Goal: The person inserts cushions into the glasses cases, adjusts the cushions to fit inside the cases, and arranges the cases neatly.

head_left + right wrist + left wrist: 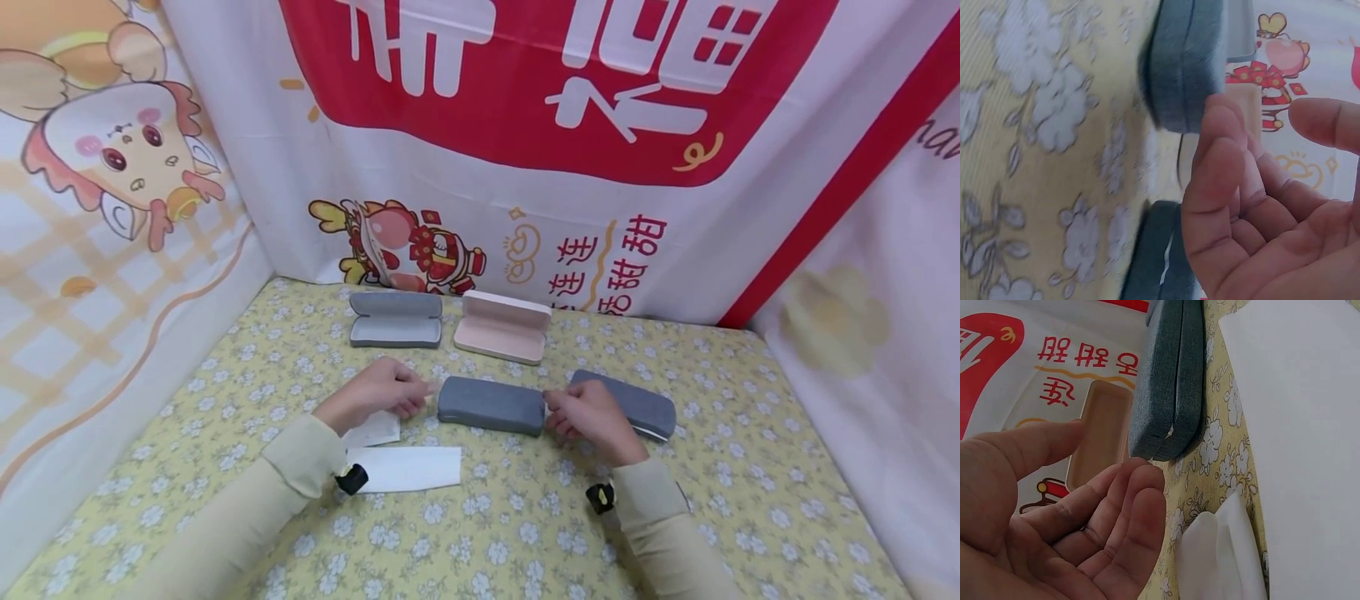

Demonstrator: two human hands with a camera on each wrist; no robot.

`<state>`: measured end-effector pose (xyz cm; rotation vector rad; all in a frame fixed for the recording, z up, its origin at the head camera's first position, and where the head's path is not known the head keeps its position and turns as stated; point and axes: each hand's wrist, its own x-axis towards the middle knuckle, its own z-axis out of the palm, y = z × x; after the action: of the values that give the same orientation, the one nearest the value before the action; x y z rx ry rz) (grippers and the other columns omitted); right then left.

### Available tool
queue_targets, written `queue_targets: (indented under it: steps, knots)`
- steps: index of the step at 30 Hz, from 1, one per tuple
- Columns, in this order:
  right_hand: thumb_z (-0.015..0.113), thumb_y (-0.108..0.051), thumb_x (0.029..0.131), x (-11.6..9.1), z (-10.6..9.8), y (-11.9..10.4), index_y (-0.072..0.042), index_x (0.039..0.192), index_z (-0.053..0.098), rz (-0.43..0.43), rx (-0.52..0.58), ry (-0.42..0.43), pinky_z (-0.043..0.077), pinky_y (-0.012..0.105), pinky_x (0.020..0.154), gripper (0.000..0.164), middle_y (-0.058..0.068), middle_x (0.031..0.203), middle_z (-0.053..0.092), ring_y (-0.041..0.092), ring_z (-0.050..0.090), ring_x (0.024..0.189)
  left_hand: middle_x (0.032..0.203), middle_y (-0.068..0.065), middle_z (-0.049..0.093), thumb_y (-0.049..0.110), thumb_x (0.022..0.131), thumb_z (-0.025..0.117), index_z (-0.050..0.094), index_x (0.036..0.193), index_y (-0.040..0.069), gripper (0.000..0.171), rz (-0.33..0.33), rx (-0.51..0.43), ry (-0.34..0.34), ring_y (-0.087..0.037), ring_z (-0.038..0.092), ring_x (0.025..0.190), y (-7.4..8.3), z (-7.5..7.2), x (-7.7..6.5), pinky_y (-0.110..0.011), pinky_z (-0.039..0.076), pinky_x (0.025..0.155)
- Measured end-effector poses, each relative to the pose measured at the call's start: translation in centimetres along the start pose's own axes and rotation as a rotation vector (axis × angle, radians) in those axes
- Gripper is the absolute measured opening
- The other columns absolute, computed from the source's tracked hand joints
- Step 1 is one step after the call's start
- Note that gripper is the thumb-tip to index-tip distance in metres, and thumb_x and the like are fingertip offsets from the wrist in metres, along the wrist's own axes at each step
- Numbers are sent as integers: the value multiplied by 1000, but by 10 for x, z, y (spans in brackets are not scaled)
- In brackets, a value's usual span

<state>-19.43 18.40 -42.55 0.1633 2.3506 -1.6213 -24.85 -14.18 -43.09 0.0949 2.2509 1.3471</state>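
A closed blue-grey glasses case [491, 405] lies in the middle of the table, between the two hands. My left hand [386, 389] is at its left end, thumb spread from loosely bent fingers [1138, 519] and nothing in the palm. At the opposite end, the fingertips of my right hand [592, 414] are right at the case's edge. That hand's thumb stands apart, and its palm [1310, 250] holds nothing. A second closed blue-grey case [637, 407] sits partly behind the right hand.
Toward the back stand an open grey glasses case [396, 335] and an open pink one [498, 343]. A white sheet [412, 469] and a smaller white folded piece [378, 430] lie by the left forearm. Printed cloth [525, 150] hangs behind the flowered tablecloth [480, 533].
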Motion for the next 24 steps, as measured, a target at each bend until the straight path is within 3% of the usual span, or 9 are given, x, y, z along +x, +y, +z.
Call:
queue_targets:
  steps: [6,16,24]
  knots:
    - [63,-32,85,-4,6,-5,-1,77,71,-63,-58,16,50,43,62,33,14,73,66,28,62,65,89,-13,66,31,84,66,71,87,2,30,23,22,-8,-26,63,76,-1,-2,-9,-36,52,66]
    - [60,-33,88,-12,16,-12,-1,75,70,-111,-95,-43,50,46,62,36,14,72,66,37,62,72,89,-14,66,32,83,68,71,87,1,32,48,24,-25,-27,63,77,-9,-4,-24,-36,52,66]
    - [59,-32,89,-16,30,-14,-3,77,71,-199,-156,-99,50,43,58,35,11,71,66,33,62,67,90,-14,66,32,83,68,71,89,2,30,66,33,-53,-26,63,76,-15,-4,-33,-37,52,66]
